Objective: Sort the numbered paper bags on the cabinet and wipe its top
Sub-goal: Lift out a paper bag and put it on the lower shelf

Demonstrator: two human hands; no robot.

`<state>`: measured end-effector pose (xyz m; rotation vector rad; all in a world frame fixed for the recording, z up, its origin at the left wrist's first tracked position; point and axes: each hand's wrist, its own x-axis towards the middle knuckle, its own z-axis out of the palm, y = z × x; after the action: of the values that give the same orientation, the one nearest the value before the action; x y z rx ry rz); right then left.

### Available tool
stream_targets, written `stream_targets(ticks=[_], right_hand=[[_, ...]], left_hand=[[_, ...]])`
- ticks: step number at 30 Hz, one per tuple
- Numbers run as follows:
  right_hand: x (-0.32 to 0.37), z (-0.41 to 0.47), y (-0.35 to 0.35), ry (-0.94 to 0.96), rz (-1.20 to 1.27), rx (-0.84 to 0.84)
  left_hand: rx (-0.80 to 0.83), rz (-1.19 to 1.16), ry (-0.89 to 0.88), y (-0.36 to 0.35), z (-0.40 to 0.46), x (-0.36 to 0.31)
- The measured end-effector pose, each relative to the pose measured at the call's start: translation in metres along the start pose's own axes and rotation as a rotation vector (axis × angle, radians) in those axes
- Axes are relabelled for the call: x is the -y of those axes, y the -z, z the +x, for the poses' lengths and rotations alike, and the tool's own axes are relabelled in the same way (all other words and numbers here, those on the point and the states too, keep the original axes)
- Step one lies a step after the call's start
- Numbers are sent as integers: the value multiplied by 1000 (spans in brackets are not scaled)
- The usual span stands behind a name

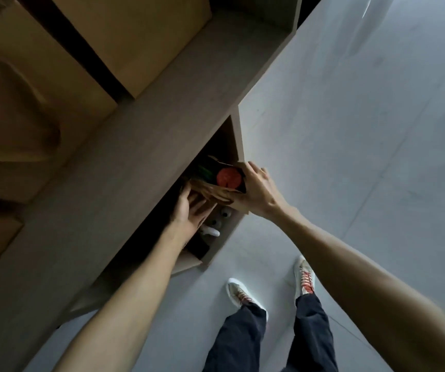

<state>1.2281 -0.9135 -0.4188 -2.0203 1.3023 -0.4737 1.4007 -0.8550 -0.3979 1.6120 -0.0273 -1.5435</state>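
open paper bag [220, 193] in compartment under cabinet top [125, 167], at its right front edge. right hand [256, 193] grips bag rim. left hand [189, 213] flat against bag side, fingers straight. red round item [229, 177] inside bag.

A pale grey floor [363, 135] with faint tile seams runs beside a grey-brown wooden cabinet [141, 146]. Dim, even light falls across both; a soft glare marks the floor's far corner

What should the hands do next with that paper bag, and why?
Probably draw the paper bag out of the cabinet opening. The right hand grips its rim, the left hand supports its side, and it still sits partly inside.
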Motion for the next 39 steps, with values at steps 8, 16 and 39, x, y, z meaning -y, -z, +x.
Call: stream_targets(ticks=[8,16,39], right_hand=[[-27,17,-39,-47,137,-58],[-55,8,-58,-534,866,-204],[-56,89,-87,-400,427,250]], left_hand=[[50,-95,-34,19,51,8],[16,-207,-63,16,83,10],[-60,-121,-213,22,143,-27]])
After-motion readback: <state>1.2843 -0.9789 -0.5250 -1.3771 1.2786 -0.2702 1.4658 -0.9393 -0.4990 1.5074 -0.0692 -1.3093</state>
